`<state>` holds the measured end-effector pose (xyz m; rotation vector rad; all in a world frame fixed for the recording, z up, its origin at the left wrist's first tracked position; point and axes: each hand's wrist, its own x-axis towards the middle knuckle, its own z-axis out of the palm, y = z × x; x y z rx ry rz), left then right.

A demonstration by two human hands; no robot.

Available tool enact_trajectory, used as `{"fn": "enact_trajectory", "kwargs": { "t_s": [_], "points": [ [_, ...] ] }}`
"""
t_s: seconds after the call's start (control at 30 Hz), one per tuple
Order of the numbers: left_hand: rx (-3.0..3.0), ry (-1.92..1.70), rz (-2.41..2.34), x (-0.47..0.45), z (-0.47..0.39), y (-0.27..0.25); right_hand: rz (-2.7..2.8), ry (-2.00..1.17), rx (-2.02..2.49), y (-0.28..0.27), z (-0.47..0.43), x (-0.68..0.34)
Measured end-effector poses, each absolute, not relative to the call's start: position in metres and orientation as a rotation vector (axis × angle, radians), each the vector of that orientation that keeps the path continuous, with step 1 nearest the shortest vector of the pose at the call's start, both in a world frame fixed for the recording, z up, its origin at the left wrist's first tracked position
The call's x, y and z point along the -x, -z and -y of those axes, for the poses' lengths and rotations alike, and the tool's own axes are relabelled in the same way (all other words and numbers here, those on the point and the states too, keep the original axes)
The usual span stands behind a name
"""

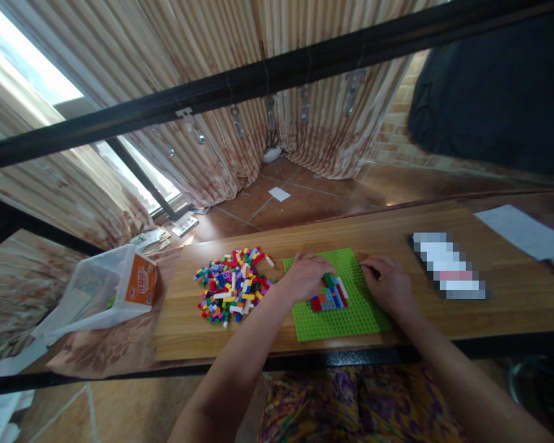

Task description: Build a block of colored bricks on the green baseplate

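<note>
On the wooden table lies a green studded baseplate [351,329] with a patch of coloured building bricks [330,300] built on it, in red, grey, blue, orange and white. My left hand [310,275] reaches over the built patch from the left, its fingers bent down and closed around a green brick [327,280] at the patch's far side. Part of that brick is hidden by the fingertips. At the baseplate's right edge rests my right hand [388,284], with thumb and fingers curled together; whatever lies between their tips is too small to make out.
A heap of loose mixed bricks [233,286] spreads left of the baseplate. Farther left, a clear plastic bin [87,286] with an orange label lies beside the board. To the right are a blurred-out phone [450,267] and a white paper sheet [526,231]. A dark metal bar [258,77] crosses above.
</note>
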<state>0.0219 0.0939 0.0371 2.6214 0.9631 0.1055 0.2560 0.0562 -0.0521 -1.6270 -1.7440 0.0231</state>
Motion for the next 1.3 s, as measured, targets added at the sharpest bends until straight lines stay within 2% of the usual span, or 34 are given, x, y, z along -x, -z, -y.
{"fn": "enact_trajectory", "kwargs": {
  "t_s": [0.2, 0.43, 0.67, 0.93, 1.3],
  "points": [
    [-2.496, -0.316, -1.092, -0.014, -0.087, -0.032, 1.735, -0.007, 1.612, 0.052, -0.056, -0.255],
    [-2.224, -0.692, -1.609, 0.047, -0.083, -0.02, 1.769, 0.004, 1.6, 0.057, -0.056, -0.26],
    [-2.136, -0.573, -1.975, 0.1, -0.084, -0.025, 1.766, 0.015, 1.61, 0.063, -0.057, -0.262],
    [-2.384, -0.3, -1.58, 0.104, -0.072, -0.036, 1.76, 0.046, 1.606, 0.063, -0.057, -0.262],
    [-2.433, -0.206, -1.495, 0.106, -0.067, -0.043, 1.766, 0.034, 1.606, 0.061, -0.057, -0.261]
  ]
}}
